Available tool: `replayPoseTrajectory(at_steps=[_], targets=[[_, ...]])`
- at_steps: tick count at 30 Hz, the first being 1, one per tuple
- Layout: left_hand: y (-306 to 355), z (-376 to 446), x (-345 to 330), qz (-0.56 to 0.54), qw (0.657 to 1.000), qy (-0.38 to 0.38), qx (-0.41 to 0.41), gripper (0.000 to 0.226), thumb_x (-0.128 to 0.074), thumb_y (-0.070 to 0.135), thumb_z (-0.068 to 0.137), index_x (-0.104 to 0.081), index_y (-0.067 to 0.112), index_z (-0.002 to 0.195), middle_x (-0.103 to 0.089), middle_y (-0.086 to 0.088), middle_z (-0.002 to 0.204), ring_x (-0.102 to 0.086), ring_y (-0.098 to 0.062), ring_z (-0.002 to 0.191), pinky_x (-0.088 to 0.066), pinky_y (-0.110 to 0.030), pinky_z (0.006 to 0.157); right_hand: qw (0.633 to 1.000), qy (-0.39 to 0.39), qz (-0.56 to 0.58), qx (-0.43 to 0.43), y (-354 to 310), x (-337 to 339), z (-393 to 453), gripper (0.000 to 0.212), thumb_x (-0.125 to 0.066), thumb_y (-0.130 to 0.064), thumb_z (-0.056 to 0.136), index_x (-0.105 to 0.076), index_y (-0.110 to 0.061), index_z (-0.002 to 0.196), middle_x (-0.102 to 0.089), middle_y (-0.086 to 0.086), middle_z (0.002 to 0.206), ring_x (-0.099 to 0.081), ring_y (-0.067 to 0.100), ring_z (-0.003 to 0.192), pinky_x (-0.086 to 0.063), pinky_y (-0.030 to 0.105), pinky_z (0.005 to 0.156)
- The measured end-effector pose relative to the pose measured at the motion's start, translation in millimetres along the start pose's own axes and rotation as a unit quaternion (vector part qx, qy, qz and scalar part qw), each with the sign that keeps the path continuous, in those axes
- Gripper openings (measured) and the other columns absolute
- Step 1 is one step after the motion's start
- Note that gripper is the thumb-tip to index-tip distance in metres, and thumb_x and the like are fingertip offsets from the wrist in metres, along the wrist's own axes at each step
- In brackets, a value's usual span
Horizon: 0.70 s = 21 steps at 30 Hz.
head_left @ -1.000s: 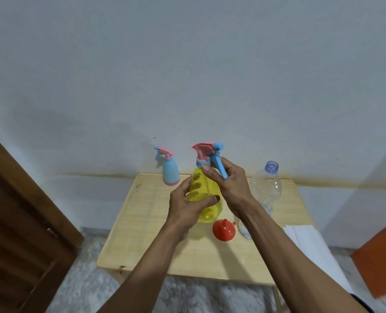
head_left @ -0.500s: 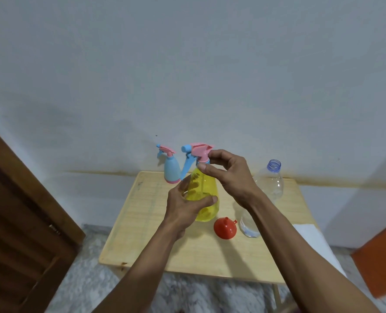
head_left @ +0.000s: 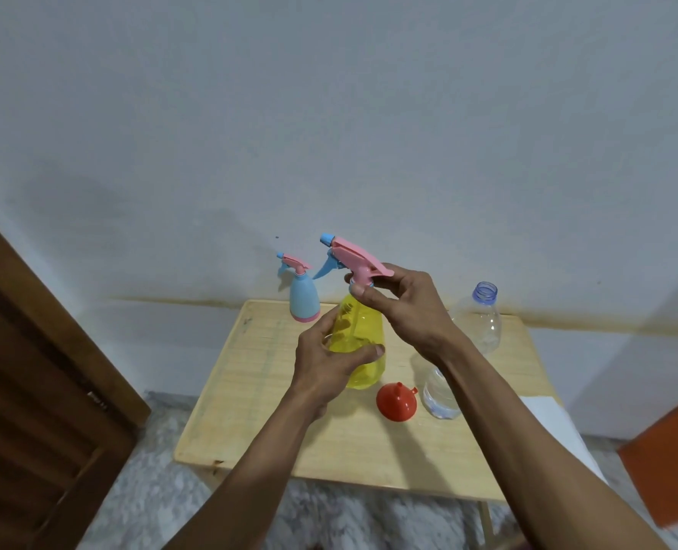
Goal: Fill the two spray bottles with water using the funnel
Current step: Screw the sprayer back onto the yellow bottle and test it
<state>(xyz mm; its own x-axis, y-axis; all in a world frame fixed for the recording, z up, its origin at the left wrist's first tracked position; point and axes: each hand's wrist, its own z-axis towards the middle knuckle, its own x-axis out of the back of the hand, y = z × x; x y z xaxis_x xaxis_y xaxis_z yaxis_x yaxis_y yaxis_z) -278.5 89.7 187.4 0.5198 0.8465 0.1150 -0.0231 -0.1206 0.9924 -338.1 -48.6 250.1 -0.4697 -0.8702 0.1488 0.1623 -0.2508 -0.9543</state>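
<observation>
The left hand [head_left: 321,363] gripped the belly of the translucent yellow plastic spray bottle [head_left: 363,343], fingers and thumb curled round it, while the right hand [head_left: 403,307] pinched the collar of its pink trigger head with blue nozzle [head_left: 349,258] between thumb and fingertips. The bottle was held above the middle of the pale wooden table [head_left: 274,422], upright with a slight tilt, its long axis running from the left hand up to the right, so the head lay directly over the body and would probably come away upward along that axis once unscrewed. Whether it was already loose could not be told. A small orange plastic funnel [head_left: 396,402] lay mouth-down on the table just right of the bottle, below the right forearm, nearer the right hand. Beside it stood an uncapped clear plastic water bottle [head_left: 478,331], partly hidden by that arm. A smaller pale blue spray bottle with a pink base [head_left: 303,297] stood by the far edge, its head on.
</observation>
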Motion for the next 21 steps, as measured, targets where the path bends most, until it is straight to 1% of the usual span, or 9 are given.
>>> replayPoseTrajectory(at_steps=[2,5,8,11,13,15,17,19,21], targets=[[-1,0,-1,0.001,1.0,0.001,0.003,0.083,-0.094,0.032,0.059,-0.06,0.037,0.134,-0.067,0.011,0.119,-0.062,-0.015,0.113,-0.06,-0.045,0.09,1.0,0.02,-0.018,-0.002,-2,-1,1,0.024,-0.081,-0.022,0.085,-0.077,-0.017,0.108,-0.078,-0.003,0.103,-0.07,0.008,0.105,-0.056,0.035,0.092],[-1,0,-1,0.004,1.0,0.002,0.004,0.089,-0.093,0.043,0.051,-0.06,0.039,0.134,-0.067,0.01,0.12,-0.062,-0.016,0.114,-0.06,-0.046,0.09,0.999,0.011,-0.047,-0.002,-3,1,2,0.026,-0.08,-0.026,0.086,-0.076,-0.019,0.111,-0.077,-0.005,0.104,-0.069,0.012,0.106,-0.054,0.05,0.097],[-3,1,0,0.013,1.0,-0.015,0.006,0.087,-0.093,0.044,0.049,-0.062,0.038,0.131,-0.07,0.008,0.118,-0.065,-0.017,0.113,-0.059,-0.049,0.092,0.997,-0.04,-0.061,-0.007,-4,6,2,0.027,-0.073,-0.025,0.093,-0.072,-0.022,0.12,-0.075,-0.009,0.113,-0.067,0.013,0.113,-0.05,0.052,0.104],[-6,0,-2,0.021,1.0,0.0,0.005,0.088,-0.093,0.045,0.048,-0.063,0.037,0.13,-0.071,0.008,0.116,-0.065,-0.018,0.113,-0.059,-0.05,0.091,0.995,-0.053,-0.082,0.003,-3,9,5,0.023,-0.073,-0.03,0.091,-0.074,-0.02,0.112,-0.077,-0.005,0.109,-0.069,0.019,0.111,-0.051,0.055,0.102],[-4,-2,-4,0.026,0.999,0.021,-0.001,0.091,-0.092,0.047,0.047,-0.062,0.038,0.133,-0.07,0.009,0.116,-0.065,-0.017,0.112,-0.059,-0.049,0.091,0.993,-0.035,-0.108,0.01,-1,8,5,0.028,-0.073,-0.038,0.088,-0.075,-0.017,0.107,-0.077,-0.004,0.105,-0.071,0.018,0.106,-0.053,0.051,0.099],[-2,-3,-7,0.036,0.999,0.037,-0.005,0.095,-0.092,0.047,0.048,-0.059,0.038,0.136,-0.069,0.009,0.12,-0.064,-0.016,0.113,-0.059,-0.047,0.092,0.991,-0.015,-0.134,0.013,1,7,5,0.028,-0.074,-0.04,0.089,-0.075,-0.017,0.105,-0.077,-0.006,0.103,-0.07,0.012,0.101,-0.053,0.037,0.093],[-1,-4,-8,0.046,0.998,0.046,-0.007,0.094,-0.093,0.043,0.051,-0.058,0.035,0.138,-0.068,0.008,0.121,-0.063,-0.016,0.114,-0.058,-0.045,0.093,0.989,0.005,-0.149,0.013,1,5,2,0.026,-0.074,-0.037,0.09,-0.075,-0.018,0.107,-0.076,-0.009,0.104,-0.068,0.006,0.097,-0.048,0.024,0.085],[-1,-4,-9,0.047,0.998,0.052,-0.006,0.096,-0.092,0.047,0.049,-0.059,0.034,0.138,-0.069,0.008,0.121,-0.064,-0.016,0.113,-0.058,-0.045,0.093,0.987,0.026,-0.158,0.013,1,3,-1,0.027,-0.075,-0.036,0.09,-0.075,-0.018,0.11,-0.076,-0.009,0.107,-0.067,0.005,0.097,-0.045,0.018,0.08],[-2,-6,-11,0.049,0.997,0.051,-0.004,0.1,-0.09,0.054,0.045,-0.058,0.035,0.138,-0.07,0.009,0.121,-0.065,-0.016,0.113,-0.058,-0.046,0.093,0.985,0.045,-0.166,0.018,0,0,-4,0.027,-0.075,-0.034,0.09,-0.074,-0.02,0.112,-0.075,-0.008,0.104,-0.067,0.006,0.097,-0.046,0.016,0.077]])
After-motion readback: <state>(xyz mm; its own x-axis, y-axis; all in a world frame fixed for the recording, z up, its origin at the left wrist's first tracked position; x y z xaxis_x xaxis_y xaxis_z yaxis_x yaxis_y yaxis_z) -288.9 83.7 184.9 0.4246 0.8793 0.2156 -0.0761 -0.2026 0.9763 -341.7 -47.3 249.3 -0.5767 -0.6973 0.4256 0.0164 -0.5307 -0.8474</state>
